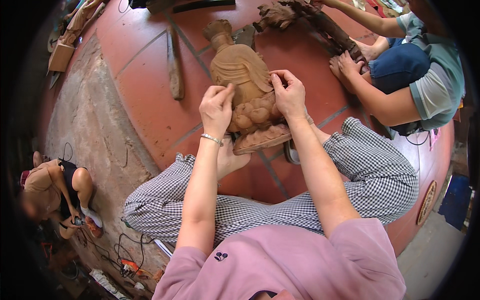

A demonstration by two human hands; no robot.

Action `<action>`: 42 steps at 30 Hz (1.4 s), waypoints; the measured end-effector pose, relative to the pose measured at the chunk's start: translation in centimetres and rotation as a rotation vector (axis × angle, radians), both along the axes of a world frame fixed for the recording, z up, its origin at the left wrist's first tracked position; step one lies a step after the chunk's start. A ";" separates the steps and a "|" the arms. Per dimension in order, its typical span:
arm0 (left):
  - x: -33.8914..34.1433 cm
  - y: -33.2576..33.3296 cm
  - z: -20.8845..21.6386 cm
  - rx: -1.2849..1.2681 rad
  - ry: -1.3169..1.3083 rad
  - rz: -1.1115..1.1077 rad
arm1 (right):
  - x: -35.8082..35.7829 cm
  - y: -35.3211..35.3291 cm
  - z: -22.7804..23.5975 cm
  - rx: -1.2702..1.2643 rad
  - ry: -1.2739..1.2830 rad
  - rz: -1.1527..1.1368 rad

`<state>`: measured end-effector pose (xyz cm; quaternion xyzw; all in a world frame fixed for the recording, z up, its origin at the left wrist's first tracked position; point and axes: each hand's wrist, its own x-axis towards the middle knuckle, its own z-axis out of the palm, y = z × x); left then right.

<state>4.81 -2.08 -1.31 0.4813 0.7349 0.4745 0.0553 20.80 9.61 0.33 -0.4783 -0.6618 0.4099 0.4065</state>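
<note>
A brown carved wooden statue [240, 70] of a robed seated figure rises from a rounded, petalled base between my bare feet, its head pointing away from me. My left hand [216, 107] is closed in a pinch against the statue's left side, with a bracelet on the wrist. On the opposite side, my right hand [291, 95] has thumb and fingers pressed together at the figure's draped arm. Whatever either pinch holds is too small or hidden to make out. My forearms reach over my checkered trousers.
A long wooden tool or stick [175, 65] lies on the red tiles left of the statue. At right, a person [415, 70] sits with hands on a dark gnarled wood piece [320, 25]. Another person [60, 195] crouches at lower left near cables [125, 252].
</note>
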 end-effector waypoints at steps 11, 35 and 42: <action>-4.5 4.0 2.1 0.164 0.567 -0.539 | 0.0 -0.2 0.4 -0.024 0.012 0.019; -4.9 3.6 2.3 0.162 0.558 -0.564 | -0.2 -0.2 1.2 0.146 -0.134 0.051; -4.4 4.5 2.7 0.155 0.604 -0.582 | -0.6 -0.5 1.4 0.091 -0.155 0.033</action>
